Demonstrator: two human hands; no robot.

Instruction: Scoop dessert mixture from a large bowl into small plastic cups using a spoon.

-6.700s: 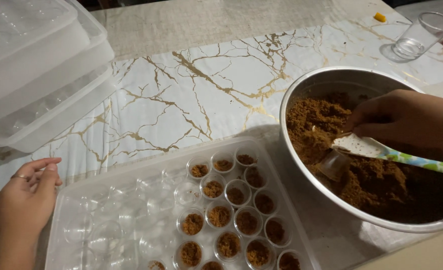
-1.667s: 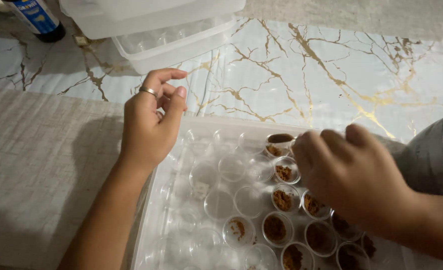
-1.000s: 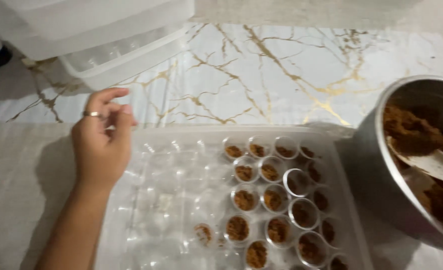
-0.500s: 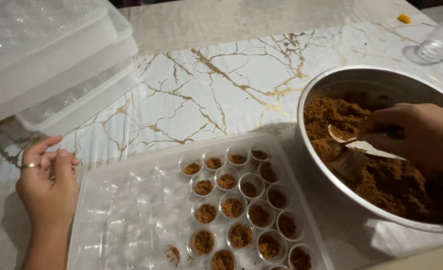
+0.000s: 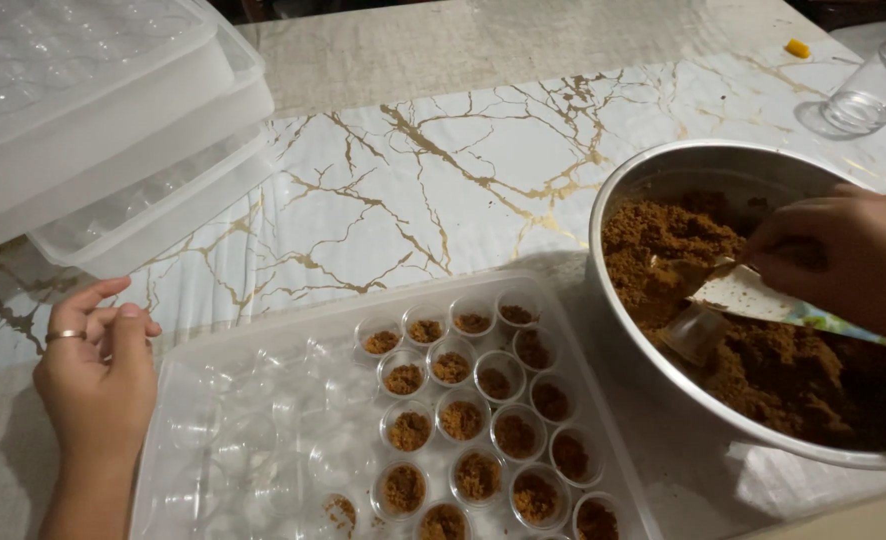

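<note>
Here the right hand [image 5: 848,255] reaches in from the right edge, fingers clenched on a spoon [image 5: 708,300] inside the metal bowl [image 5: 663,180] of brown crumbs; its long axis slants toward lower right. At lower left, the left hand [image 5: 98,375] rests loosely curled, grip empty, beside the clear cup tray [image 5: 213,400] on the tabletop [image 5: 463,170].

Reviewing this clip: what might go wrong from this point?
1. The right hand digs in the brown crumb mixture inside the metal bowl; crumbs may spill on the way to the small cups.
2. The left hand only rests beside the clear tray, so the light tray could slide.
</note>
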